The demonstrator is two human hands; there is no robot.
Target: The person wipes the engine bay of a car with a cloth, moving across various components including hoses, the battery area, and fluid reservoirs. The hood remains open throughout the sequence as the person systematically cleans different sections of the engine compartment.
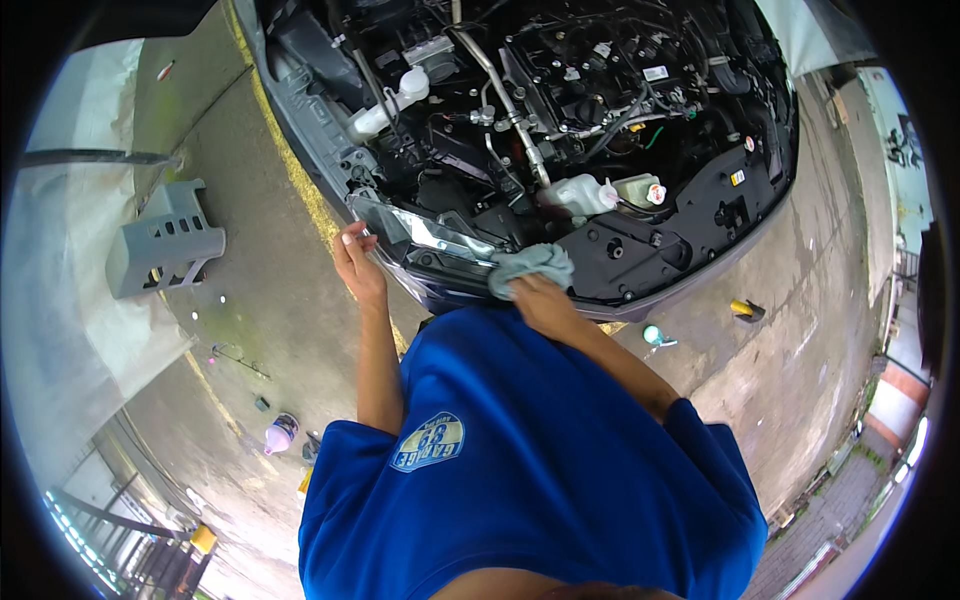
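Before me is the open engine bay of a dark car. My right hand [547, 301] presses a bunched grey-green cloth [531, 268] onto the front edge, between the headlight [435, 234] and the black plastic radiator cover [637, 255]. At the car's corner, by the outer end of the headlight, my left hand [361, 266] is raised with its fingers slightly curled and apart, holding nothing. Whether its fingertips touch the fender cannot be told. Behind the front edge sits a white plastic reservoir [577, 195]. A white filler neck with a cap [413, 82] rises further left.
A grey plastic step stool [169, 244] stands on the concrete floor to the left, by a hanging translucent sheet [75, 300]. A pink bottle [281, 433] is lower left. Right of me on the floor are a spray bottle [654, 335] and a yellow-and-black object [746, 309].
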